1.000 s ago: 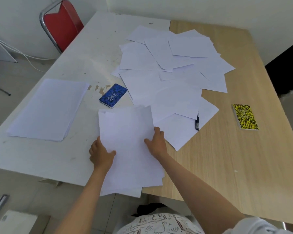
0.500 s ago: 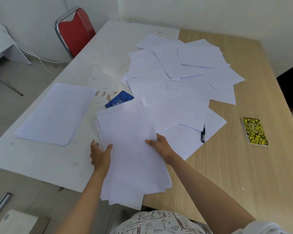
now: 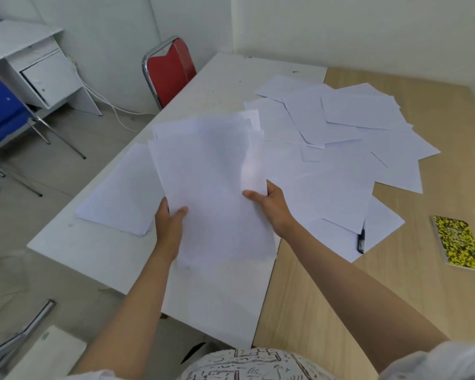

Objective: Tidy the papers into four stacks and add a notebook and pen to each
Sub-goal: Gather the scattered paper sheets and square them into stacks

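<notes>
Both hands are lifting a loose sheaf of white paper sheets (image 3: 211, 187) off the surface (image 3: 99, 250): the left hand (image 3: 169, 224) and right hand (image 3: 269, 208) each closing a thumb-over grip on a lower edge, probably to square it. Beyond left, a finished flat white paper stack (image 3: 121, 193) is lying; right, a yellow-and-black patterned notebook (image 3: 456, 246) and dark pen (image 3: 361, 239) are waiting beside scattered white sheets (image 3: 340, 149). No writing is legible.

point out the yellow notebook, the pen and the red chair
yellow notebook (image 3: 458, 244), head view, middle of its speckled cover
pen (image 3: 361, 240), head view, dark barrel showing beside the loose sheets
red chair (image 3: 171, 72), head view, middle of its red backrest
</notes>
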